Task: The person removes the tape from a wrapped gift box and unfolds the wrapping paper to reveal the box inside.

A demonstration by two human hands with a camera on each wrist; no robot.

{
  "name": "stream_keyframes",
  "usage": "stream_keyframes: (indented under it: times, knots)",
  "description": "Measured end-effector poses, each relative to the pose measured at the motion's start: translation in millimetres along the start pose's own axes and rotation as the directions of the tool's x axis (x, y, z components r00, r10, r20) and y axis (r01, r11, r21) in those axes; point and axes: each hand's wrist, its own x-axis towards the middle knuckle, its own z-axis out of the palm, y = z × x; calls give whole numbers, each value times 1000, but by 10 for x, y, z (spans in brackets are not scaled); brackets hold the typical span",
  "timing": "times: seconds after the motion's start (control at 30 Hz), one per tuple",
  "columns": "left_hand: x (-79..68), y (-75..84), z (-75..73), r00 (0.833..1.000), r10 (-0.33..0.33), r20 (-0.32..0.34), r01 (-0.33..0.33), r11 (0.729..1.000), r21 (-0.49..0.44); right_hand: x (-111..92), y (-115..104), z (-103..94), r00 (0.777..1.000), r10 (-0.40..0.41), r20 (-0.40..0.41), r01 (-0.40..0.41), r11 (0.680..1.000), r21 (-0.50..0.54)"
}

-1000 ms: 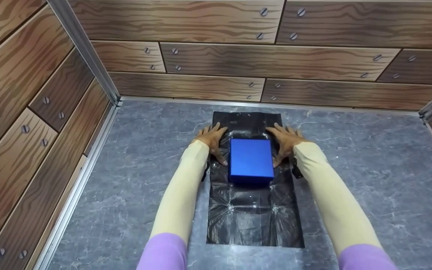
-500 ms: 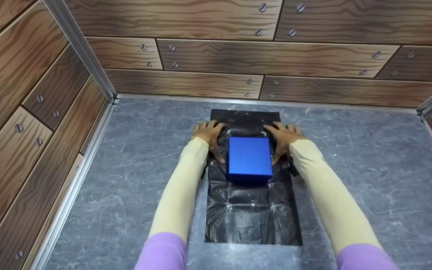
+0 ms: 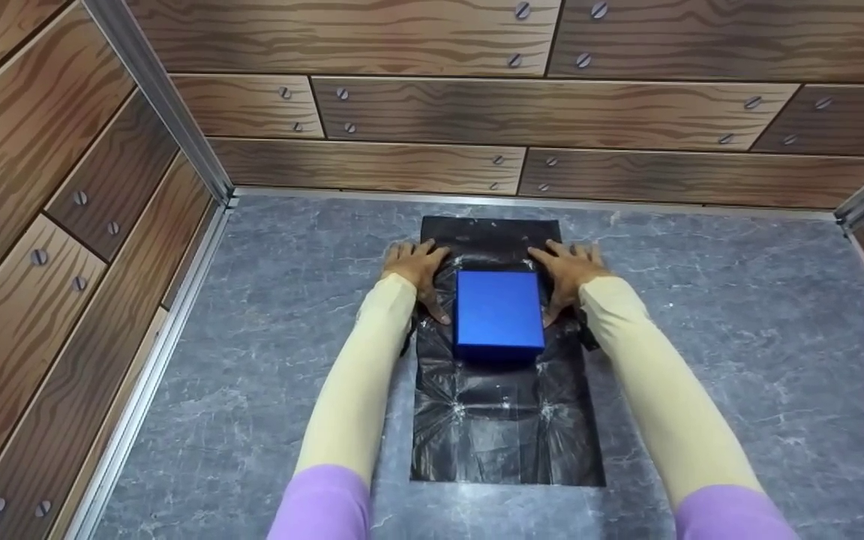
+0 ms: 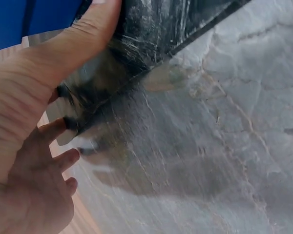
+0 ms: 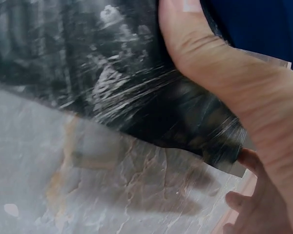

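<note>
On the grey table (image 3: 702, 360) a blue box (image 3: 498, 313) sits on a flat black bag (image 3: 499, 427), the left hand (image 3: 413, 268) and right hand (image 3: 571, 271) pinching the bag's edges beside it; lifting both sides evenly would likely keep the box centred.

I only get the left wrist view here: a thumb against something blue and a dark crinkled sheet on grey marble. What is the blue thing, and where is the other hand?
Observer: It is a blue box lying on a black plastic sheet; the right hand is at its opposite side.
Operator: Is the box lifted?
Observer: No, the head view shows it resting on the sheet, with the left hand beside it.
Operator: Is the right hand's grip on the plastic?
Observer: In the right wrist view the sheet's edge runs between thumb and fingers, raised off the marble table.
</note>
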Motion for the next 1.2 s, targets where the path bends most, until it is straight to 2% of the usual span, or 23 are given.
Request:
stream_keyframes:
  times: [0.17, 0.27, 0.37, 0.5, 0.7, 0.8, 0.9, 1.03, 1.13, 1.2]
  knots:
    - [54, -36, 99, 998, 48, 41, -44, 994, -104, -62, 21, 69, 997, -60, -55, 60, 998, -9]
    - [18, -60, 163, 997, 76, 16, -72, 983, -171, -119, 11, 128, 988, -118, -101, 118, 993, -9]
    - [-74, -60, 202, 993, 112, -28, -115, 977, -182, -202, -7, 182, 977, -167, -136, 166, 986, -18]
    - [-308, -12, 281, 981, 188, -50, -193, 970, -149, -374, 7, 286, 972, -185, -145, 186, 982, -3]
    - [-805, 100, 521, 969, 248, 8, -241, 948, -208, -723, 48, 531, 969, -221, -114, 230, 970, 82]
    - [-956, 142, 644, 960, 277, 35, -264, 942, -207, -858, 55, 651, 963, -243, -116, 255, 962, 97]
    - [-1000, 153, 748, 954, 296, 49, -285, 945, -162, -909, 63, 748, 959, -259, -118, 271, 958, 93]
    - [-980, 127, 849, 957, 288, 45, -283, 954, -97, -895, 58, 814, 956, -267, -119, 278, 957, 87]
    - [-960, 107, 890, 958, 285, 41, -280, 955, -101, -876, 61, 837, 959, -262, -109, 272, 958, 94]
    - [-951, 91, 898, 956, 291, 44, -283, 949, -139, -872, 69, 836, 962, -259, -91, 268, 957, 111]
